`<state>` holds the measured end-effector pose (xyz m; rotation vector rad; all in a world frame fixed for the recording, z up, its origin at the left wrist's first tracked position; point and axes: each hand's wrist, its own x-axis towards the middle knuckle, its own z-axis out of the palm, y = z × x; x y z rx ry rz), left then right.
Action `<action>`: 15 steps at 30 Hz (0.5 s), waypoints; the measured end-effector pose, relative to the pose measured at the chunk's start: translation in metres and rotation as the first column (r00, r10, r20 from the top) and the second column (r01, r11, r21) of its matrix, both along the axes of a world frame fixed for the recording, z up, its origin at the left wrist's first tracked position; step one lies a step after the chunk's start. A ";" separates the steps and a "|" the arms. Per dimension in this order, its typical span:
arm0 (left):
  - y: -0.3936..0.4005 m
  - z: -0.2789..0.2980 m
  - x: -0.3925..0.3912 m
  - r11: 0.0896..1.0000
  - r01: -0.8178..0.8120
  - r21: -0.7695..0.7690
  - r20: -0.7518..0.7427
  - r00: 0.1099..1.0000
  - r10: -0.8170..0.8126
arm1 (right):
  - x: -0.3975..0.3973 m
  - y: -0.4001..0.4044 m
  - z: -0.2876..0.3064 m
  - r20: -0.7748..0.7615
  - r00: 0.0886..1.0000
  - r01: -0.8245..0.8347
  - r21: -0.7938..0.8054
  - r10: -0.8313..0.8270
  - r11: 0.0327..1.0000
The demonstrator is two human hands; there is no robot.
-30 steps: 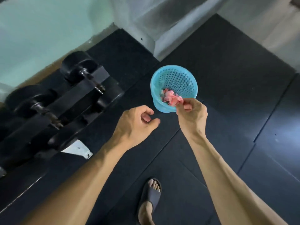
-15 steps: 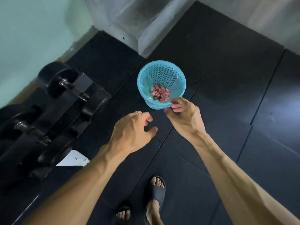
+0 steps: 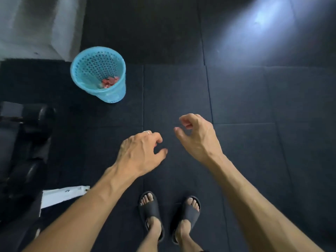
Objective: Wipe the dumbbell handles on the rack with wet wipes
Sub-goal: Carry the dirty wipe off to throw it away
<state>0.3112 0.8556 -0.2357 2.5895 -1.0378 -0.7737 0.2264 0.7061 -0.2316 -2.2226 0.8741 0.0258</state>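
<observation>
Both hands are held over the black rubber floor tiles (image 3: 236, 99), and neither holds anything. The left hand (image 3: 140, 151) is loosely curled, thumb apart from the fingers, with a silver ring (image 3: 147, 132) on one finger. The right hand (image 3: 197, 137) is likewise loosely curled and empty.

A crumpled pink-red used wipe (image 3: 109, 81) lies at the bottom of the perforated light-blue plastic waste basket (image 3: 81, 70), which stands on the floor at far left, well apart from both hands. The black dumbbells on the dark rack (image 3: 27, 142) are seen at the left edge; the handles are blurred and cannot be made out clearly. A flat white packet (image 3: 63, 195), presumably the wet wipes, lies near left, just beside the rack and partly covered by the left forearm.

The disposal step is judged complete. For the next handle, a fresh wipe is to be drawn from the packet, which is best steadied with one hand while one sheet is pinched and pulled with the other. The sheet is then to be wrapped fully round the handle and run end to end, so that the grip texture is covered. Contact with the basket is to be avoided.
</observation>
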 end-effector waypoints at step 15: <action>-0.137 -0.005 -0.358 0.794 0.608 -0.013 0.088 0.792 -0.604 | -0.422 -0.049 0.000 0.070 0.789 0.609 0.038 -0.610 0.792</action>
